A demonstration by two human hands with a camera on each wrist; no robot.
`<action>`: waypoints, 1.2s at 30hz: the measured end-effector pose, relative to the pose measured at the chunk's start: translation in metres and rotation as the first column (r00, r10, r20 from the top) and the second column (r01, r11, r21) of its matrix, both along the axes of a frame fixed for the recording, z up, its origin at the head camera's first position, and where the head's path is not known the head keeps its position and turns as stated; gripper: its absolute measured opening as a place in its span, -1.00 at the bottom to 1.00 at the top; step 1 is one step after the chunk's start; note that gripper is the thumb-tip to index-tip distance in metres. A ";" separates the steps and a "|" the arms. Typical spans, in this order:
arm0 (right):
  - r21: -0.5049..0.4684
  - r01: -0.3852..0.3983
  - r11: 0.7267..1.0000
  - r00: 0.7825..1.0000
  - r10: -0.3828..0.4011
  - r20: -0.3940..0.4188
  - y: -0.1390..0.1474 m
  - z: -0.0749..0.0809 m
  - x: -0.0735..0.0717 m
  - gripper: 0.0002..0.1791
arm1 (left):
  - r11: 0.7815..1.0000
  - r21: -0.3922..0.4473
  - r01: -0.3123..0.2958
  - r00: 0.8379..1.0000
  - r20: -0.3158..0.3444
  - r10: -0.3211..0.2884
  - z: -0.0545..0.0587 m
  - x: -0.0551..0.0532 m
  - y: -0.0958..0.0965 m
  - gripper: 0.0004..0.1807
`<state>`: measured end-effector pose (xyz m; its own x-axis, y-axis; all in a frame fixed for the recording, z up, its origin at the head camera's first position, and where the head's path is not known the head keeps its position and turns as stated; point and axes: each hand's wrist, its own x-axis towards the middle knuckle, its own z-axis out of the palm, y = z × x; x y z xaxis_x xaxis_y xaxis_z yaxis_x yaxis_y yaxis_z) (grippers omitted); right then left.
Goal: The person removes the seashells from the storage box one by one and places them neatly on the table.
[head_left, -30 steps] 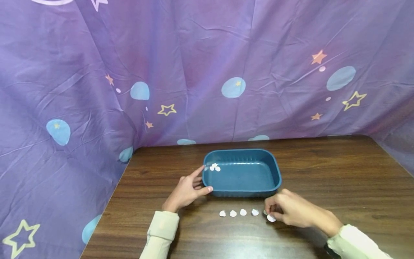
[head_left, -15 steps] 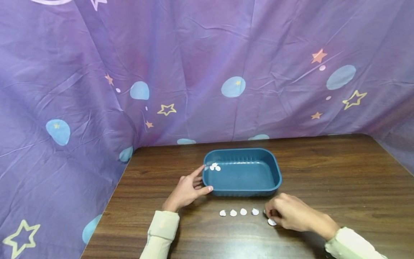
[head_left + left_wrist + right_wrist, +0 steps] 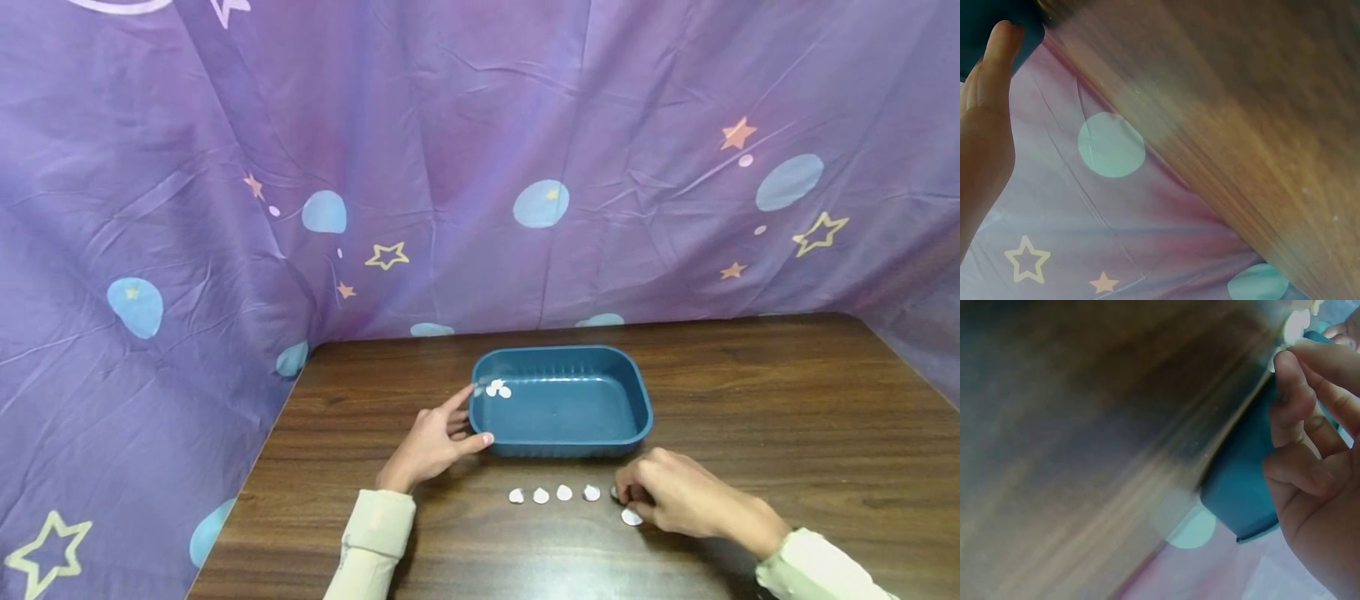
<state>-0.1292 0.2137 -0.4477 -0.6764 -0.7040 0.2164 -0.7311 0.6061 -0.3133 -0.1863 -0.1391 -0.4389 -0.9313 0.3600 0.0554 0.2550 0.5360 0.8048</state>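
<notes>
My left hand (image 3: 426, 446) touches the left end of a blue plastic basin (image 3: 562, 442), index finger at the left rim and thumb over the front-left corner. Several small white pieces (image 3: 504, 392), shell-like in shape, lie inside at its left. In front of the basin, a row of similar white pieces (image 3: 564, 492) sits on the table. My right hand (image 3: 678, 492) is at the row's right end, thumb and fingertips pinching a white shell-like piece (image 3: 614, 492), mostly hidden by the fingers. Another white piece (image 3: 632, 517) lies just below the thumb. Pieces also show near the fingertips in the right wrist view.
The brown wood-grain table (image 3: 787, 400) extends around the basin. A purple cloth (image 3: 450, 167) with stars and blue ovals hangs behind the table and at its sides.
The right hand has shifted slightly toward the person. The white piece by its thumb has also moved a little nearer the person. My left hand and the basin have stayed put.
</notes>
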 end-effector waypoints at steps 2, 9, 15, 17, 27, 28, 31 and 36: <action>-0.001 -0.004 1.000 1.000 0.004 -0.005 0.000 0.003 -0.001 -0.67 | 1.000 0.006 -0.001 1.000 0.000 0.001 0.000 0.000 0.000 -0.04; -0.012 -0.046 0.999 0.999 0.045 -0.009 -0.007 0.019 -0.008 -0.73 | 1.000 0.005 -0.006 1.000 0.007 0.006 -0.001 0.001 0.001 -0.03; -0.044 -0.102 0.994 0.995 0.102 0.011 -0.017 0.036 -0.017 -0.73 | 1.000 0.002 -0.010 1.000 0.007 0.010 -0.001 0.001 0.002 -0.03; -0.050 -0.119 0.992 0.993 0.120 0.019 -0.020 0.042 -0.021 -0.76 | 1.000 0.003 -0.011 1.000 0.009 0.011 -0.001 0.001 0.002 -0.03; -0.029 -0.140 0.990 0.981 0.143 0.128 -0.039 0.066 -0.049 -0.78 | 1.000 0.002 -0.018 1.000 0.015 0.018 -0.001 0.001 0.001 -0.03; -0.024 -0.139 0.990 0.981 0.141 0.134 -0.041 0.068 -0.052 -0.78 | 1.000 0.003 -0.017 1.000 0.017 0.017 -0.001 0.001 0.001 -0.04; -0.008 -0.138 0.990 0.980 0.138 0.140 -0.046 0.072 -0.062 -0.79 | 1.000 0.001 -0.016 1.000 0.012 0.016 -0.001 0.001 0.000 -0.04; 0.016 -0.150 0.989 0.979 0.146 0.142 -0.056 0.080 -0.076 -0.85 | 1.000 0.004 -0.016 1.000 0.005 0.016 0.000 0.000 0.001 -0.05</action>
